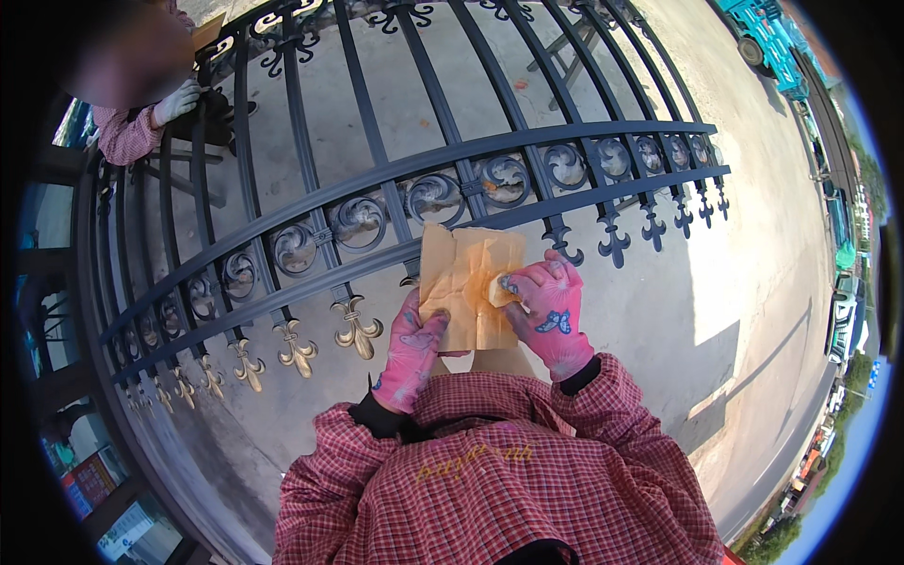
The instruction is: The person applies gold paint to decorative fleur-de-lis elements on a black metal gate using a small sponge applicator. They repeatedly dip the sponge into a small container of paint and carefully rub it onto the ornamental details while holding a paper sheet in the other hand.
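— Where's the creased tan sheet of paper?

— Just past centre toward four o'clock, held up before the black wrought-iron fence panel with gold-tipped finials.

— And the hands?

— Both clamped on it — the left hand in a pink patterned glove pinches its seven o'clock corner; the right hand in a matching pink glove grips its three o'clock edge.

— Anyone else?

— A white-gloved hand at ten o'clock.
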Motion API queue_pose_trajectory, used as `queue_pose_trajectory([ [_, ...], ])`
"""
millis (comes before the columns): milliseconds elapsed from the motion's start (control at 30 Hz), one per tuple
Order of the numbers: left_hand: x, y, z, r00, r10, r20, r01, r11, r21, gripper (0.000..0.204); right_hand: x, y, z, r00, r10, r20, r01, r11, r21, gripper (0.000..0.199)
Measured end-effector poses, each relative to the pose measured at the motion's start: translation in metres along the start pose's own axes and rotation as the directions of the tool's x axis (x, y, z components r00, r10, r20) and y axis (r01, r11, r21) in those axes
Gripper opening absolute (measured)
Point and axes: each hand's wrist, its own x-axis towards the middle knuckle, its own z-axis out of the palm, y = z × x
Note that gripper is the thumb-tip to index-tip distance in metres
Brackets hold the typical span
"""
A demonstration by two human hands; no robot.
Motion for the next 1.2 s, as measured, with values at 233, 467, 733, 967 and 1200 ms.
queue_pose_trajectory([
  [233, 0.019, -0.003, 0.022, 0.984, 0.06, -0.171, -0.083, 0.988, -0.131, 0.048, -0.046, 0.134, -0.013, 0.958, 0.279, -0.058, -0.281, 0.96, -0.013, 0.032],
  [467, 0.026, -0.003, 0.038, 0.949, 0.105, -0.298, -0.121, 0.992, -0.034, 0.051, -0.071, 0.186, 0.054, 0.978, 0.202, 0.058, -0.192, 0.971, -0.144, 0.025],
  [733, 0.034, -0.001, 0.043, 0.952, 0.07, -0.298, -0.084, 0.996, -0.032, 0.052, -0.06, 0.183, 0.038, 0.983, 0.183, -0.008, -0.183, 0.983, 0.011, 0.027],
  [967, 0.034, 0.012, 0.034, 0.957, 0.025, -0.289, -0.035, 0.999, -0.028, 0.059, -0.077, 0.188, 0.032, 0.983, 0.185, -0.009, -0.185, 0.982, -0.045, 0.034],
  [1200, 0.037, 0.017, 0.033, 0.961, 0.031, -0.276, -0.043, 0.998, -0.038, 0.048, -0.03, 0.221, 0.023, 0.982, 0.189, -0.004, -0.186, 0.959, -0.213, 0.024],
])
